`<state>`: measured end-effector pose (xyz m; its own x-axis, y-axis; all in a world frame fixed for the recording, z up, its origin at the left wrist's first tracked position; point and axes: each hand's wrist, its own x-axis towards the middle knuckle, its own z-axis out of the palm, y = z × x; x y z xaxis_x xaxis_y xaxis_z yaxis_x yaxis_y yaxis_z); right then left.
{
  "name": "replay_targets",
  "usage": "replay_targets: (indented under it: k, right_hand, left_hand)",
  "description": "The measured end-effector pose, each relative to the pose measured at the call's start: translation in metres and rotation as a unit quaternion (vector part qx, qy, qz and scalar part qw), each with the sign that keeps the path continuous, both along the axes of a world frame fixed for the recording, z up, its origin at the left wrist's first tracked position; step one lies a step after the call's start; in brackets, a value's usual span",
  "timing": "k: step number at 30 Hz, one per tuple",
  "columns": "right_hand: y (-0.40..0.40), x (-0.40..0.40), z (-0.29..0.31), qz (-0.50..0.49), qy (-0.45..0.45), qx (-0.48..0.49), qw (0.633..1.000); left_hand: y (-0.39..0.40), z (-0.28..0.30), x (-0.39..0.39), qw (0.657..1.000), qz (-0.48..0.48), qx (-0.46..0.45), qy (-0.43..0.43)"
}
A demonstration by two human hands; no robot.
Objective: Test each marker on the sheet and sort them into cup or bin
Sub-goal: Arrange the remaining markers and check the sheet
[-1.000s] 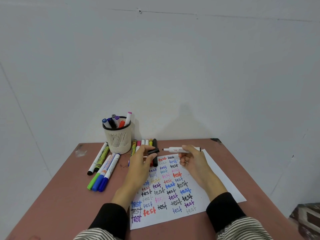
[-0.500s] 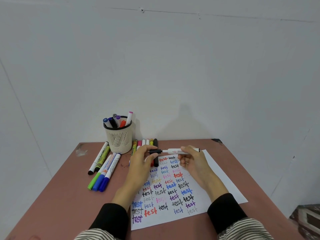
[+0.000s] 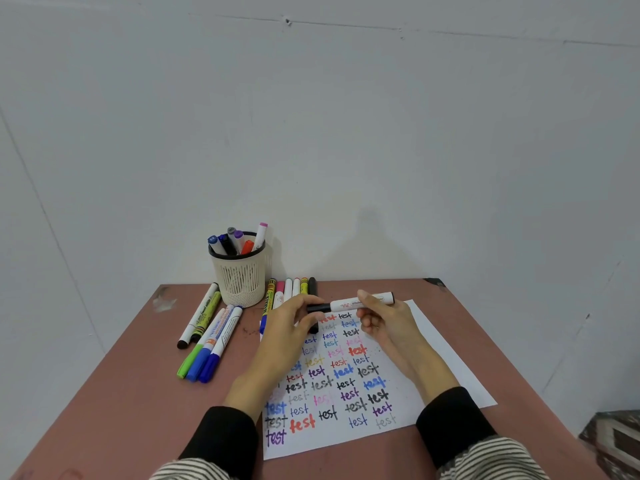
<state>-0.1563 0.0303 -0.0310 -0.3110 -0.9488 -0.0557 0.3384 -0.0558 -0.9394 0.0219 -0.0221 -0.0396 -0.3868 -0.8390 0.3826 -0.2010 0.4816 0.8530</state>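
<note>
Pink tabletop, test sheet beneath both hands. Right hand grips white marker mid-barrel; left hand pinches black cap at its tip end. Best pushed straight along the barrel until seated, then sorted; bin not visible.

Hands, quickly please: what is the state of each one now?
Left hand: fingers pinch the black cap at the end of the white marker.
Right hand: fingers hold the white marker's barrel.
</note>
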Motion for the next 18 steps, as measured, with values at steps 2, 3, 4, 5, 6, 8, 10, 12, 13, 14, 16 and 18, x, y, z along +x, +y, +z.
replay_targets:
  k: [2, 3, 4, 5, 6, 8, 10, 12, 13, 14, 16, 18]
  right_hand:
    - [-0.0001, 0.0011, -0.0002, -0.006, 0.002, -0.002, 1.000]
    - [-0.0002, 0.0020, -0.0002, -0.006, 0.004, -0.004, 1.000]
    - [-0.0002, 0.0027, -0.0003, -0.004, 0.006, -0.005, 1.000]
    - [0.0000, 0.0030, -0.0004, -0.001, 0.007, -0.007, 1.000]
    - [0.0003, 0.0032, -0.0005, 0.004, 0.005, -0.010, 1.000]
    - [0.0004, 0.0027, -0.0010, 0.013, -0.001, -0.018, 1.000]
    - [0.0003, 0.0028, -0.0018, 0.025, -0.001, -0.024, 0.999]
    - [0.0010, 0.0045, -0.0014, 0.037, -0.007, -0.030, 0.999]
    - [0.0014, 0.0059, -0.0006, 0.040, -0.013, -0.033, 0.999]
    - [0.0016, 0.0072, 0.0006, 0.040, -0.019, -0.036, 0.998]
    - [0.0010, 0.0089, 0.0021, 0.027, -0.030, -0.037, 0.998]
    - [-0.0007, 0.0105, 0.0021, 0.002, -0.042, -0.040, 0.998]
  left_hand:
    - [0.0006, 0.0002, 0.0002, 1.000, 0.003, -0.005, -0.007]
    - [0.0012, 0.0006, 0.0004, 1.000, 0.004, -0.004, -0.004]
    - [0.0020, 0.0010, 0.0006, 1.000, 0.003, -0.001, 0.000]
    - [0.0030, 0.0013, 0.0007, 1.000, 0.001, 0.003, 0.006]
    - [0.0031, 0.0012, 0.0011, 1.000, -0.001, 0.006, 0.010]
    - [0.0018, 0.0003, 0.0016, 1.000, -0.001, 0.001, 0.005]
    - [-0.0003, -0.0012, 0.0018, 1.000, 0.005, -0.015, -0.014]
    - [-0.0034, -0.0025, 0.0022, 0.999, 0.014, -0.025, -0.028]
    - [-0.0040, -0.0022, 0.0029, 0.999, 0.014, -0.029, -0.029]
    - [-0.0038, -0.0013, 0.0031, 0.999, 0.013, -0.032, -0.028]
    - [-0.0008, 0.0014, 0.0019, 0.999, 0.003, -0.031, -0.018]
    - [0.0045, 0.0024, -0.0021, 1.000, -0.011, -0.025, -0.012]
